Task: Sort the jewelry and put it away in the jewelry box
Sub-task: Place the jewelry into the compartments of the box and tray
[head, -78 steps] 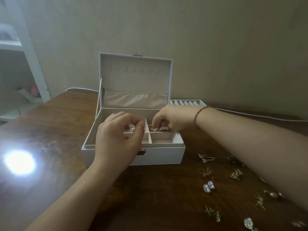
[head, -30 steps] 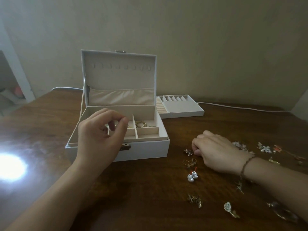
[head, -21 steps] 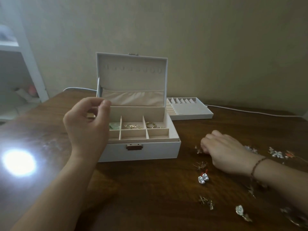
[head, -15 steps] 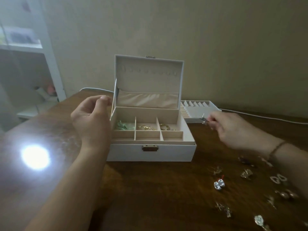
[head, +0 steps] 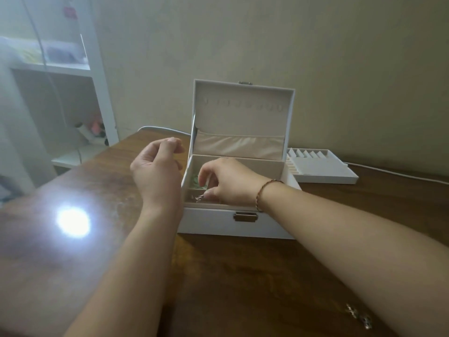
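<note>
Over the jewelry box (head: 243,224) — earring (head: 198,197) pinched at right hand (head: 230,184) fingertips.

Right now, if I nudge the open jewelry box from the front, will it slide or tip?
The jewelry box would probably slide: its base sits flat and broad on the smooth table. The upright lid puts weight high at the back, so a hard push might rock it backward.

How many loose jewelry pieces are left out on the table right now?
2 visible: small silver pieces side by side on the brown wooden table at the near right edge. The right forearm may hide more.
</note>
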Demonstrator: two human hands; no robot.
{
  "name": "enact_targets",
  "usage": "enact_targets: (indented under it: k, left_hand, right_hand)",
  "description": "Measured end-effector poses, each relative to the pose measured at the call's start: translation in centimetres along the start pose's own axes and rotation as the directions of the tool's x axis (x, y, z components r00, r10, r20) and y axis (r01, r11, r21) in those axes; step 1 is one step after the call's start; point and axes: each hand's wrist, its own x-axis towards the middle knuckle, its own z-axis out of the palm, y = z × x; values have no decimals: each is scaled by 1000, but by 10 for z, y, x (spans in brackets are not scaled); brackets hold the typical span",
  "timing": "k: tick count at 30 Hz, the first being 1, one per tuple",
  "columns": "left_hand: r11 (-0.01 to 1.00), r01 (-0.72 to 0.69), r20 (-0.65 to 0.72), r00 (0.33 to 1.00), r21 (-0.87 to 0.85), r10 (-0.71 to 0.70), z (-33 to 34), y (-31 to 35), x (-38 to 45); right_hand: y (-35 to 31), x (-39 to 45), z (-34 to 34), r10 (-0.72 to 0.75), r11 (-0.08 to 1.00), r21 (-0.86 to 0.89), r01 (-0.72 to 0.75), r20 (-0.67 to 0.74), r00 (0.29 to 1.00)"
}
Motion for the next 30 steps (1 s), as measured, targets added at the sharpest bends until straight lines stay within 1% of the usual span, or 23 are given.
enact_targets:
  k: [5, 8, 10, 13, 15, 16, 17, 18, 19, 21, 22, 23, 24, 25, 26, 28, 30]
  left_hand:
    - [1000, -13, 29, 1000, 26, 12, 2, 0, -3]
    - [999, -27, 32, 999, 31, 26, 2, 1, -2]
    - [999, -33, 35, 999, 40, 31, 2, 0, -3]
    - [996, -66, 55, 997, 61, 62, 2, -2, -3]
    - [975, -177, 97, 982, 134, 164, 2, -5, -4]
    - [943, -266, 142, 960, 199, 241, 2, -7, -5]
    - [888, -372, 214, 922, 268, 322, 3, -9, -9]
    - [809, -489, 313, 863, 326, 396, 5, -11, -16]
    - [716, -601, 430, 786, 357, 445, 8, -14, -24]
    - [547, -763, 643, 617, 345, 455, 15, -22, -42]
    - [482, -813, 715, 545, 325, 437, 19, -26, -49]
    - [437, -845, 767, 492, 308, 411, 21, -29, -54]
    - [413, -862, 804, 457, 294, 382, 23, -32, -58]
    - [401, -871, 827, 435, 285, 357, 23, -34, -60]
    - [389, -876, 838, 425, 285, 342, 23, -35, -61]
    - [353, -889, 848, 410, 290, 335, 23, -37, -61]
    - [319, -906, 866, 380, 278, 326, 22, -37, -61]
  right_hand:
    - [-1, 10, 5, -39, 971, -234, 48, 41, 998]
    - [1, 12, 5, -90, 948, -301, 100, 49, 995]
    - [2, 9, 4, -108, 952, -285, 116, 44, 993]
    - [4, 0, -11, -101, 976, -193, 101, 14, 995]
    - [12, -13, -32, -92, 992, -91, 91, -8, 996]
    - [19, -24, -45, -79, 996, -33, 77, -40, 996]
    - [30, -39, -58, -56, 998, 16, 58, -88, 995]
    - [42, -56, -71, -25, 998, 51, 32, -145, 989]
    - [57, -75, -82, 14, 998, 70, 0, -199, 980]
    - [91, -114, -95, 130, 990, 84, -112, -269, 954]
    - [107, -131, -97, 205, 978, 85, -189, -272, 940]
    - [122, -145, -95, 285, 959, 71, -276, -255, 924]
    - [135, -157, -91, 356, 933, 28, -359, -226, 907]
    - [146, -167, -86, 407, 906, -37, -422, -197, 892]
    - [153, -173, -79, 432, 885, -105, -454, -181, 883]
    - [162, -180, -67, 436, 865, -188, -465, -176, 882]
    - [166, -183, -59, 407, 865, -234, -443, -188, 894]
